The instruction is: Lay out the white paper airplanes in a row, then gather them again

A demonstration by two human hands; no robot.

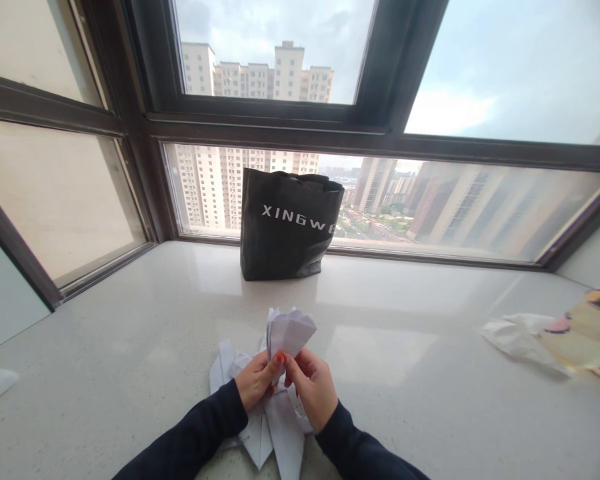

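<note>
hands (316, 392) pinching folded paper (290, 331) | long axis leaning slightly right | fanned end toward bag (287, 250)

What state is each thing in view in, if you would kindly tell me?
Left hand: closed on the held paper.
Right hand: pinching the held paper.
Held paper: folded, fanned at the top.
Other papers: folded, heaped beneath the hands.
Bag: standing upright, top edge uneven.
Upper middle window: appears shut.
</note>
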